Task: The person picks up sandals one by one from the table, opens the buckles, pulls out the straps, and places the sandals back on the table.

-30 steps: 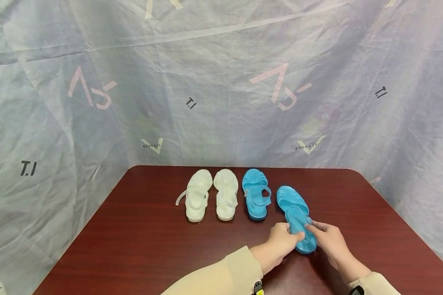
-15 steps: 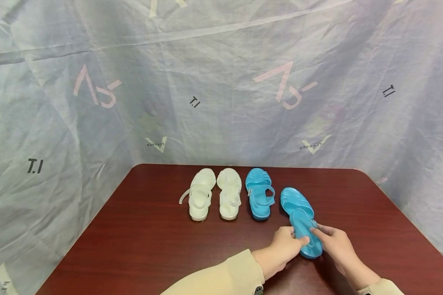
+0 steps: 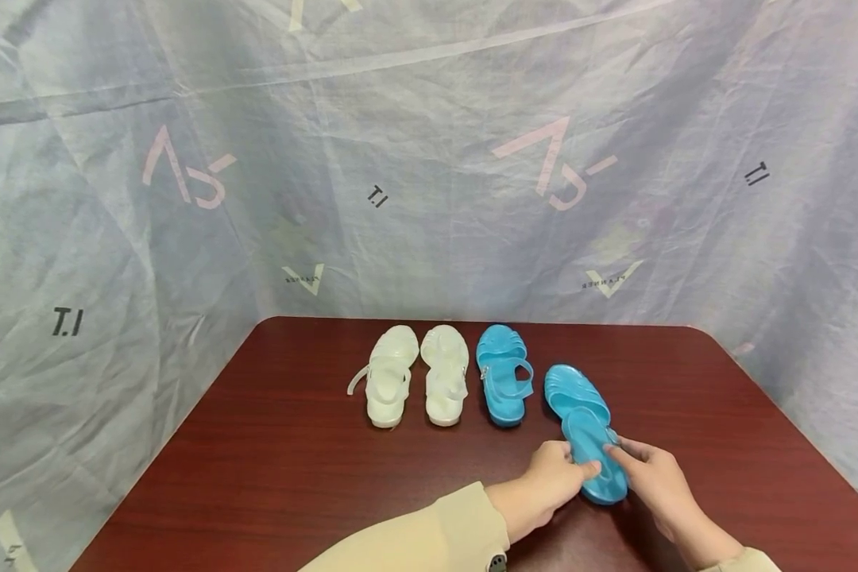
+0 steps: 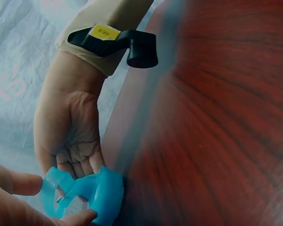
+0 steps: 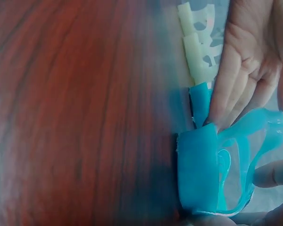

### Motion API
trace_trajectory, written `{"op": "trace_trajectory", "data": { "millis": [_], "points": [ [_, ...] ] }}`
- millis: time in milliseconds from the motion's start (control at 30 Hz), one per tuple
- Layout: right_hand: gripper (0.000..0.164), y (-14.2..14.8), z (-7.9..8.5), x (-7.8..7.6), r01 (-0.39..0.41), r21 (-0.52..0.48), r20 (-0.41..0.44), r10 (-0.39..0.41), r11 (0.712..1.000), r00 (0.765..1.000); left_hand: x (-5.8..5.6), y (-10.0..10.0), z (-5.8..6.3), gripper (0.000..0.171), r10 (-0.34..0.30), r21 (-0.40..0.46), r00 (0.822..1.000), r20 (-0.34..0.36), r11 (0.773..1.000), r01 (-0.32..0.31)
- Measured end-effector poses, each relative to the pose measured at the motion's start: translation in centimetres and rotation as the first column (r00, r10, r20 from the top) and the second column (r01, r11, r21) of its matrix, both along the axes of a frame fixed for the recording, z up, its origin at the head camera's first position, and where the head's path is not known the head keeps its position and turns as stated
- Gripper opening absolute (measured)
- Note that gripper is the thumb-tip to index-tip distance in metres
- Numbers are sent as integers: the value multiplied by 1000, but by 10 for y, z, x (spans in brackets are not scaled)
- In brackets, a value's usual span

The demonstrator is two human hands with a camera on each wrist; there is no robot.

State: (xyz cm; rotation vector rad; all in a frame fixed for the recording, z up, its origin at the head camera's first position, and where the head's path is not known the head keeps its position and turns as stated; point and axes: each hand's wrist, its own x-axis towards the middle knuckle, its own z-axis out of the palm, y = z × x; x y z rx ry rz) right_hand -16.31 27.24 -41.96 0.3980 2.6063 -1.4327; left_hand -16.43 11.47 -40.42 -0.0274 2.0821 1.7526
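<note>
A blue jelly sandal (image 3: 575, 393) lies on the table with its toe angled away to the left. Its heel end is between my two hands. My left hand (image 3: 546, 477) grips the heel from the left, thumb over the ankle strap. From the right, my right hand (image 3: 651, 477) pinches the strap side near the buckle. In the left wrist view, the right hand (image 4: 68, 117) reaches to the sandal's side (image 4: 108, 193). In the right wrist view, the left hand's fingers (image 5: 231, 89) touch the sandal (image 5: 198, 169) beside its looped strap. The buckle fastening is partly hidden by fingers.
A second blue sandal (image 3: 504, 389) stands left of the held one, its strap looped. Further left are two white sandals, one (image 3: 443, 377) with its strap folded over and one (image 3: 389, 377) with a strap sticking out. A printed cloth (image 3: 429, 159) hangs behind the dark red table (image 3: 293, 477).
Both hands keep their hold on the blue sandal. Its heel end has shifted slightly toward me. The head view has turned a little; the other sandals stay put.
</note>
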Motion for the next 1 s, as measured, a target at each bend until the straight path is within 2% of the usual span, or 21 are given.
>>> {"op": "trace_trajectory", "data": {
  "millis": [167,267,433,533,567,700,767,833,900,1000],
  "points": [
    [77,1,2,-3,-35,30,9,34,999,999,-5,-4,3,48,-25,-20,999,28,999,26],
    [80,3,3,-5,-51,33,34,49,998,998,-8,-7,4,49,-7,-49,1000,13,999,8],
    [86,8,1,-4,-40,-29,57,41,999,997,-18,-11,3,56,43,-75,990,-132,996,-54],
    [86,14,2,-2,-35,-43,40,36,998,999,-24,-11,4,51,35,-96,976,-216,994,-57],
    [85,16,3,-1,-42,-32,30,42,999,999,-26,-11,4,49,24,-102,972,-235,994,-49],
    [74,25,7,2,-84,128,-31,89,988,996,-32,-8,6,43,-58,-155,953,-297,988,12],
    [64,28,9,3,-96,187,-65,110,978,992,-34,-5,7,41,-112,-213,935,-336,976,41],
    [55,29,10,5,-94,207,-87,114,974,990,-36,-2,8,40,-172,-290,913,-369,955,63],
    [50,30,10,6,-89,185,-93,107,979,990,-38,1,8,40,-240,-368,880,-411,926,81],
    [47,30,8,7,-67,143,-86,80,988,993,-43,6,8,41,-341,-459,813,-471,882,104]
  ]
}}
